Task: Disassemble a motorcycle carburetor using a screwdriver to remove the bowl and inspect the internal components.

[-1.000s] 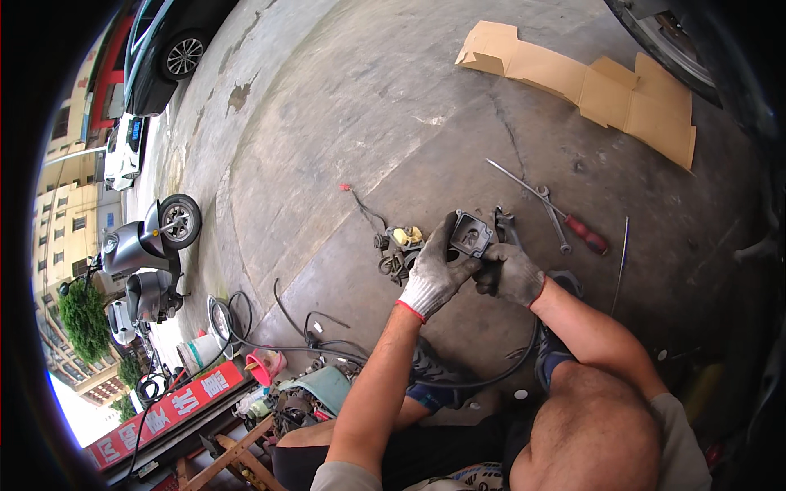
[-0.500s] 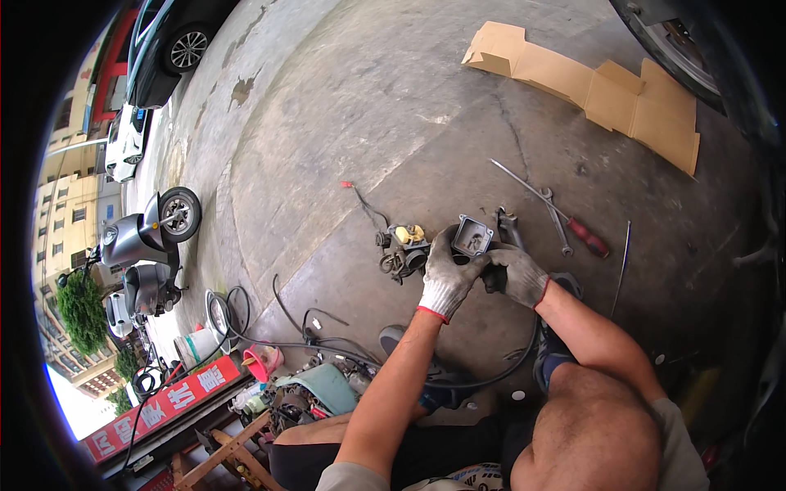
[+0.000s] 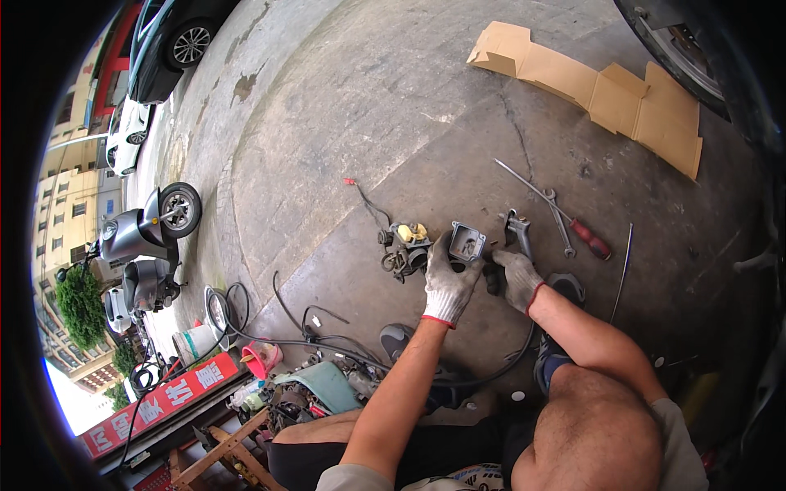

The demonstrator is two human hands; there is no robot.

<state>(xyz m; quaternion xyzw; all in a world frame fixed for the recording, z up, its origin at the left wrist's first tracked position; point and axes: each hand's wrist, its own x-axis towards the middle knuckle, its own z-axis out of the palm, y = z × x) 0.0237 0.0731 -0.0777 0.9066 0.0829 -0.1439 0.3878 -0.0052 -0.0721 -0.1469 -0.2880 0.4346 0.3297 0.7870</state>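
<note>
My gloved left hand (image 3: 452, 274) grips a small square metal carburetor bowl (image 3: 467, 243), its hollow side facing up. Close by on the right, my gloved right hand (image 3: 514, 274) has its fingers curled together, apart from the bowl; whatever they may hold is too small or hidden to name. A carburetor (image 3: 401, 252) with a yellowish part on top lies on the concrete just left of my left hand. From it runs a short cable with a red connector (image 3: 350, 181). Beyond my right hand rests a grey curved metal part (image 3: 519, 230).
Right of the hands lie a red-handled screwdriver (image 3: 589, 238), a wrench (image 3: 560, 222) and a thin rod (image 3: 623, 270). Flattened cardboard (image 3: 618, 102) is at far right. A black hose (image 3: 508, 368) crosses near my feet. A pink bucket (image 3: 262, 358) and a parked scooter (image 3: 135, 237) are leftward.
My right hand has drawn away from the bowl, leaving a gap between the hands. The bowl stays in my left hand, shifted slightly left and tilted.
</note>
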